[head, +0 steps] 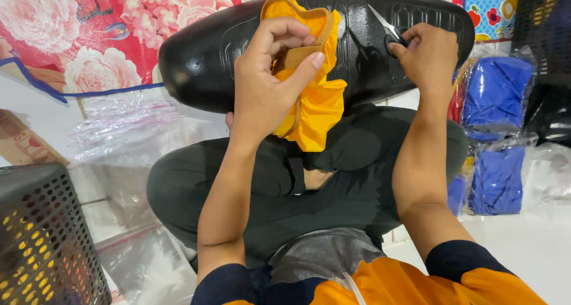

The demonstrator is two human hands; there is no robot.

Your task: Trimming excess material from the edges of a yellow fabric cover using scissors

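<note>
The left hand (267,85) pinched the elastic band of a yellow cloth (312,97), its grip closed over the hem. The cloth looked light, soft and floppy, best held at that band. It hung below the fingers, over a black board (208,61). The right hand (425,58) gripped small scissors (386,28) just beside it.

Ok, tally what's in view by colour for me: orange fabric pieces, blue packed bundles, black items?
Orange fabric piece, held in the left hand: 1
Blue packed bundles in clear plastic: 2
Black oval tray: 1
Black perforated basket: 1
Scissors in the right hand: 1
Total: 6
</note>
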